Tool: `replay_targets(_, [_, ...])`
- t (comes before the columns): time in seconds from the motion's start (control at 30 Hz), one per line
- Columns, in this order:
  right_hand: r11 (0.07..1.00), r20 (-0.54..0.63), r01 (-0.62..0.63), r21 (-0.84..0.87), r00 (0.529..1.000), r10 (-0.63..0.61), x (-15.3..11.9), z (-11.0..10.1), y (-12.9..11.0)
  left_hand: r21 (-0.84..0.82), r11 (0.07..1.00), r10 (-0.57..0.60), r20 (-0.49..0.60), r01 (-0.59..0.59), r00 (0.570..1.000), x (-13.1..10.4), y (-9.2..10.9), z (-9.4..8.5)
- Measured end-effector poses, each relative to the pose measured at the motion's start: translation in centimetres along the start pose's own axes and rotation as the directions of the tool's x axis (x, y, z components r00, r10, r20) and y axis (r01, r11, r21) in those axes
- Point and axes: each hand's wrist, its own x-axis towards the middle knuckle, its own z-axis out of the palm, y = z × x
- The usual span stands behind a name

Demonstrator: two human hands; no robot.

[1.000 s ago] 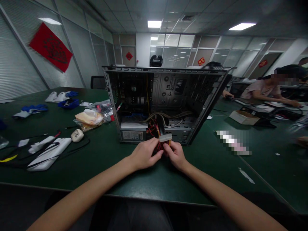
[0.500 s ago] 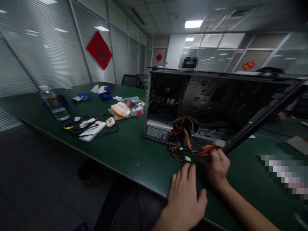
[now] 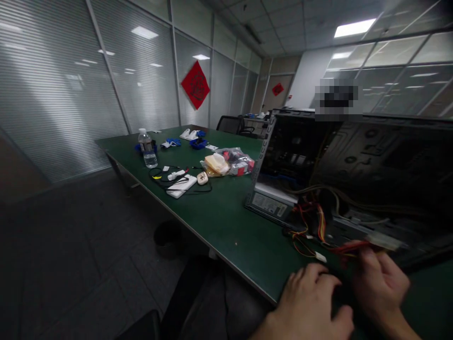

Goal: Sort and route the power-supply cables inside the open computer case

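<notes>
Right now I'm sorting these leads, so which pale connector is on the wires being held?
The wide connector, whose red and yellow wires are in the right hand's grip; the small white connector lies on the green table, unheld.

The label (image 3: 269, 206) in the computer case (image 3: 264, 148), at its lower left corner, and red signs (image 3: 196, 86) on wall (image 3: 152, 80) and door (image 3: 273, 102) are showing nothing readable.
</notes>
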Motion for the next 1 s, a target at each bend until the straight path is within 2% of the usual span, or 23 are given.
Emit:
replay_targets(0.1, [0.999,0.141,0.02,0.047,0.99,-0.027,0.3,-0.2,-0.1,-0.068,0.997,0.025,-0.112,-0.032,0.993,1.8,0.4,-1.8])
replay_targets(0.17, [0.995,0.18,0.09,0.046,0.979,-0.097,0.4,-0.2,-0.6,-0.109,0.989,0.075,-0.204,-0.099,0.976,3.9,0.8,-3.1])
replay_targets(0.27, [0.983,0.283,0.178,0.049,0.941,-0.185,0.5,0.1,-1.6,-0.124,0.967,0.187,-0.258,-0.224,0.948,7.3,1.1,-4.6])
replay_targets(0.37, [0.974,0.37,0.224,0.042,0.902,-0.224,0.8,0.6,-2.5,-0.11,0.926,0.336,-0.197,-0.361,0.921,10.1,0.7,-5.5])
replay_targets(0.43, [0.979,0.382,0.198,0.048,0.902,-0.201,1.2,1.1,-2.9,-0.146,0.922,0.333,-0.168,-0.357,0.928,11.4,0.0,-5.8])
replay_targets(0.5, [0.989,0.393,0.129,0.07,0.908,-0.147,1.6,1.7,-3.0,-0.206,0.908,0.35,-0.103,-0.364,0.931,12.5,-1.0,-5.8])
replay_targets(0.57, [0.993,0.43,0.062,0.098,0.897,-0.099,2.1,2.4,-3.0,-0.27,0.892,0.353,-0.089,-0.364,0.931,13.6,-2.0,-5.9])
replay_targets(0.7, [0.987,0.467,-0.018,0.162,0.882,-0.061,2.9,3.9,-3.3,-0.346,0.887,0.312,-0.034,-0.304,0.949,15.6,-3.9,-6.5])
replay_targets(0.8, [0.979,0.472,-0.037,0.2,0.879,-0.063,2.9,4.8,-3.7,-0.364,0.905,0.259,0.057,-0.222,0.964,16.4,-4.9,-7.7])
replay_targets(0.9, [0.985,0.476,-0.005,0.175,0.876,-0.08,2.7,5.1,-3.6,-0.311,0.905,0.335,0.101,-0.29,0.937,16.5,-5.5,-8.8])
replay_targets(1.0, [0.99,0.472,0.066,0.128,0.873,-0.119,2.6,5.0,-3.1,-0.319,0.88,0.402,0.103,-0.352,0.91,16.2,-5.9,-8.6])
